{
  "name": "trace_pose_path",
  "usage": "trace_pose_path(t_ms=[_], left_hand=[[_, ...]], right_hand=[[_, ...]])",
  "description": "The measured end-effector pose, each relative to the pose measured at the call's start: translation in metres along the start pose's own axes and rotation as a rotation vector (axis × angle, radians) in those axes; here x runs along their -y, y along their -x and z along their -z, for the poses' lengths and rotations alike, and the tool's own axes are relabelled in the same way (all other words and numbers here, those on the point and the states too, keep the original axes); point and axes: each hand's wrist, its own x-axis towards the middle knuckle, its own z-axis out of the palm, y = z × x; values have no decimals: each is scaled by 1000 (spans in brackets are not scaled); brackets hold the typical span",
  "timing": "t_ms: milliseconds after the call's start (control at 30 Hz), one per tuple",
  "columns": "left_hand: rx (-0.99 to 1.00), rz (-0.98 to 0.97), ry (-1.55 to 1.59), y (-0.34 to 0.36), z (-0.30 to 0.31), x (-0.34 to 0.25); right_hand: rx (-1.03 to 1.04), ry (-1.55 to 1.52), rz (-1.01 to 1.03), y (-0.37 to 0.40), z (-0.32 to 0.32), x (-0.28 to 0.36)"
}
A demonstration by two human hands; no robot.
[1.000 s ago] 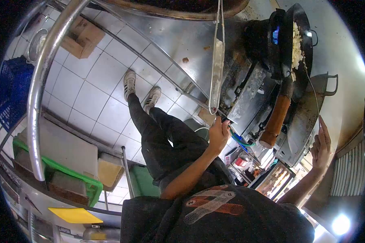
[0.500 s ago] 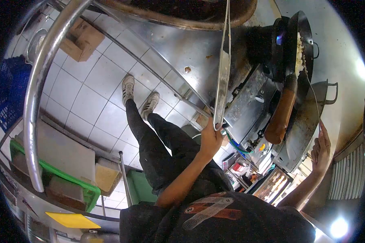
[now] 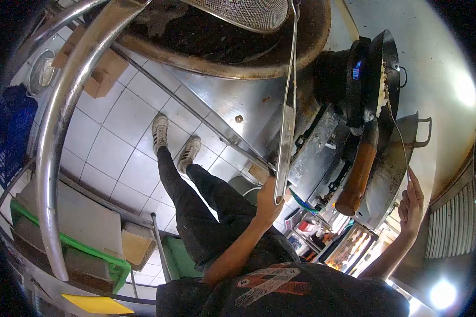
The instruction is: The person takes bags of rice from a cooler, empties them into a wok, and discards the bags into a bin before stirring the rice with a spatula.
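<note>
**Both hands on long tools at the black wok**

The white tiled floor [image 3: 111,153] fills the view to the left of the black round wok with a brown wooden handle [image 3: 378,79], which is the landmark here. A thick curved polished steel rail [image 3: 63,132] sweeps across that floor, far left of the wok. Just left of the wok, at the upper edge of the view, sits a big dark round basin with a rusty rim [image 3: 222,53]. Below the basin, a stainless steel cooker front [image 3: 232,100] slopes down toward the wok's burner.

The wok stands tilted on a burner with a small blue flame [image 3: 357,70] against its left side, and pale food shows inside it. Its wooden handle points down and to the left. A second dark pan with a loop handle [image 3: 402,153] lies directly below and to the right of the wok. Far to the lower left of the wok is a green plastic crate [image 3: 106,264].

The long-handled wire-mesh skimmer [image 3: 287,116] has its mesh bowl over the basin, up and left of the wok. Its twin-wire handle runs down to the left hand [image 3: 268,203]. That hand is clenched around the handle's lower end, below and left of the wok.

The right hand [image 3: 410,203] is below the wok, just to its right. Its fingers are stretched upward and pinch the end of a thin metal rod [image 3: 399,137], which leads up into the wok.
</note>
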Motion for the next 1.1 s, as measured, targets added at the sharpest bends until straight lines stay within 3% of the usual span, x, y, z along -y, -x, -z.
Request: trace_pose_path(t_ms=[67,167,367,600,700,800,900,1100], left_hand=[[20,-19,20,5,-4,14],[17,-63,-29,1,-1,11],[-21,-108,-45,-7,5,-5],[5,-65,86,1,-6,14],[7,-131,11,-2,1,9],[51,-79,-54,-4,7,0],[-21,-186,14,-4,1,9],[36,-124,-41,-3,4,6]], right_hand=[[-10,120,-48,1,1,3],[-8,20,-173,-2,1,4],[26,-36,-236,-1,-4,16],[15,22,-188,-1,-8,24],[22,99,-137,0,-7,20],[20,62,-184,1,-8,27],[25,102,-126,1,-4,12],[9,64,-138,2,-7,11]])
